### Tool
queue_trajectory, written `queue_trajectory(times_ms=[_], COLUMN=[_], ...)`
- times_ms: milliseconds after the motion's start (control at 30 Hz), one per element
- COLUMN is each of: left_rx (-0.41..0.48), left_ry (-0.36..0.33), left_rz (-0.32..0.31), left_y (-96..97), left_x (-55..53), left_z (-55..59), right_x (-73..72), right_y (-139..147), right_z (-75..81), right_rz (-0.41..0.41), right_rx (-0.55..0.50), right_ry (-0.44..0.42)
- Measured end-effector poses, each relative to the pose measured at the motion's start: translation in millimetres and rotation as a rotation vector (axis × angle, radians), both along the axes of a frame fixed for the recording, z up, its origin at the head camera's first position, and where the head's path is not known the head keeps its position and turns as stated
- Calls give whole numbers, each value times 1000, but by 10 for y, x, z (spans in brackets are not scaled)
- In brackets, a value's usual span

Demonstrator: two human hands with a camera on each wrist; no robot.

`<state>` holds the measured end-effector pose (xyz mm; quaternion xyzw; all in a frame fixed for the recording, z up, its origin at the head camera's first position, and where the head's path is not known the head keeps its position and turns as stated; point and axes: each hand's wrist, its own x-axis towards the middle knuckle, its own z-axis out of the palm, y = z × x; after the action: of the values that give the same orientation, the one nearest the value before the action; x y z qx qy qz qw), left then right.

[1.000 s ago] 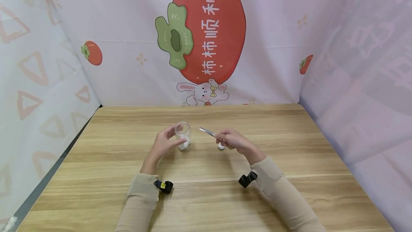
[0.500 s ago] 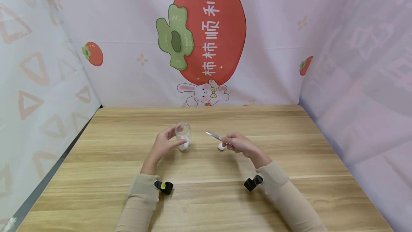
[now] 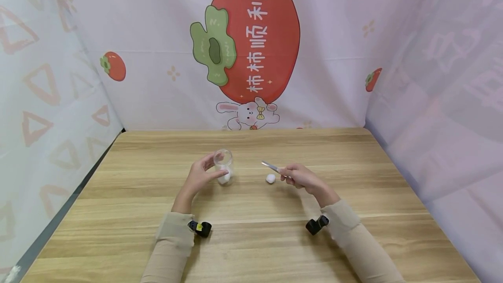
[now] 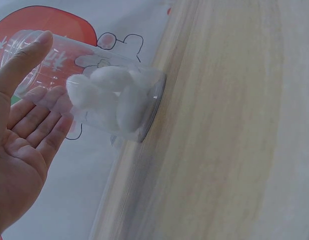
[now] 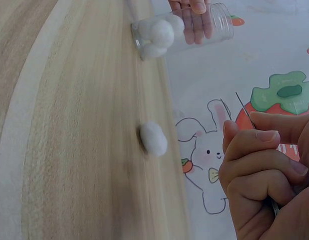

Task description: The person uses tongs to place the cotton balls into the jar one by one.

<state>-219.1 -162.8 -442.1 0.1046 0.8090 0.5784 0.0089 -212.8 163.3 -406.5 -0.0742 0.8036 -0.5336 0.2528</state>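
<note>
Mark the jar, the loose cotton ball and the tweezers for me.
jar [image 3: 223, 167]: head view, on its clear side wall.
loose cotton ball [image 3: 270, 178]: head view, middle of the ball on the table.
tweezers [image 3: 270, 166]: head view, on the metal arms beyond the fingers.

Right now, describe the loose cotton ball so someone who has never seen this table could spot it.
On the wooden table, look between the two hands. The loose cotton ball lies bare on the wood just left of the right hand with its tweezers; the other balls sit inside the clear jar.
</note>
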Motion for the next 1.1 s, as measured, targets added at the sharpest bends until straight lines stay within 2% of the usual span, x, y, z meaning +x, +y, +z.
queue_trajectory(times_ms=[400, 633, 933, 1100], left_rx=[-2, 8, -2, 1], left_ry=[1, -4, -48, -42], left_rz=[7, 3, 12, 7], left_y=[-10, -8, 13, 7], left_x=[-14, -15, -17, -12], left_z=[-17, -27, -4, 0], right_x=[-21, -42, -61, -58], right_y=[167, 269, 362, 368], right_z=[-54, -154, -255, -267], right_rz=[-27, -50, -26, -33], right_rx=[45, 75, 101, 114], right_ry=[-5, -34, -6, -15])
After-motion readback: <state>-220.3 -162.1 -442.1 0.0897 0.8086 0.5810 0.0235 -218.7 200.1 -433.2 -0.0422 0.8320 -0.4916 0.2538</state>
